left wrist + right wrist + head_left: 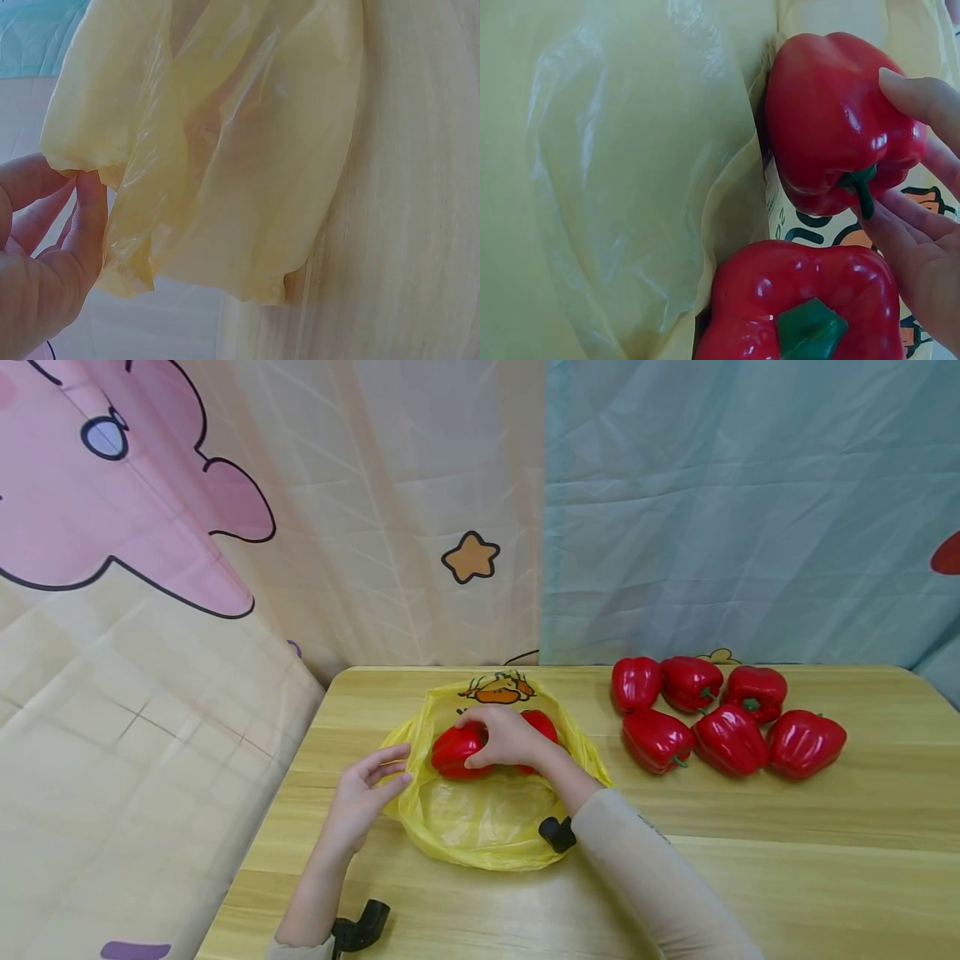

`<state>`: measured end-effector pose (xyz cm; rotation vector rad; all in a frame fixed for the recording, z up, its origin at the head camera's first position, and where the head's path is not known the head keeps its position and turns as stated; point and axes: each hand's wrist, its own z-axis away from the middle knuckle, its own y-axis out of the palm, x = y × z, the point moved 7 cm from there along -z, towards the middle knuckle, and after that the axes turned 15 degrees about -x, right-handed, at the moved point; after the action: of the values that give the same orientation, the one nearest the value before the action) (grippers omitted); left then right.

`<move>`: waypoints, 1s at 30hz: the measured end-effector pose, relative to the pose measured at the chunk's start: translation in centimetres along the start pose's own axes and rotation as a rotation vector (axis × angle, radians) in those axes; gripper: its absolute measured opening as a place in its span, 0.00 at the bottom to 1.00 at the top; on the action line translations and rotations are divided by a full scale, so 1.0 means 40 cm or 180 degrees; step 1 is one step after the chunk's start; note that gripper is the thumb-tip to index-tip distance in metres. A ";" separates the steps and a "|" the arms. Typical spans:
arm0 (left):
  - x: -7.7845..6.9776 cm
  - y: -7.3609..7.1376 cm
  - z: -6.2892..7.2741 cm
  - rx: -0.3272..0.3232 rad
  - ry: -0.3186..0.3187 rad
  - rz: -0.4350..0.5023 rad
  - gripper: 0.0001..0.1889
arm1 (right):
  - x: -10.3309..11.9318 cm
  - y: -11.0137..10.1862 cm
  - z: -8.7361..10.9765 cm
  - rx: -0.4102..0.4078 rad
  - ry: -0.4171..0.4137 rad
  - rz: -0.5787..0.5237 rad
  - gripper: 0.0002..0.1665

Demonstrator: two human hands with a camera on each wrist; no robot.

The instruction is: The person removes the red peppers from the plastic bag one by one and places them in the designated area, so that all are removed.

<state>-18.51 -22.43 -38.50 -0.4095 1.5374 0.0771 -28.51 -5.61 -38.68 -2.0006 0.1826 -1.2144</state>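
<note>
A yellow plastic bag (487,818) with a cartoon duck print lies on the table, its mouth spread wide. At the bag's left rim, my left hand (363,797) holds the thin film between thumb and fingers; the left wrist view shows the fingertips at the edge of the bag (247,187). My right hand (506,739) reaches into the mouth and grips a red bell pepper (840,112), thumb on one side and fingers on the other. Beside it in the bag sits a second red bell pepper (757,300), green stem toward the right wrist camera, partly behind my right hand in the head view.
Several more red bell peppers (727,739) stand grouped in two rows on the wooden table (750,877), right of the bag. A printed curtain (375,527) hangs behind the table's back edge and along its left side.
</note>
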 end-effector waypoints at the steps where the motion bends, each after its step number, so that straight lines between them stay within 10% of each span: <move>1: 0.001 0.000 0.000 -0.0001 0.0002 0.0001 0.21 | 0.001 0.001 0.001 0.0013 -0.0004 -0.0003 0.27; 30: -0.001 -0.005 -0.002 -0.0037 0.0080 -0.0020 0.20 | 0.036 -0.098 0.044 -0.0335 -0.0002 -0.0223 0.28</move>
<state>-18.51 -22.64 -38.42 -0.4259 1.5612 0.0764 -27.33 -2.64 -35.46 -2.1139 0.1809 -1.2713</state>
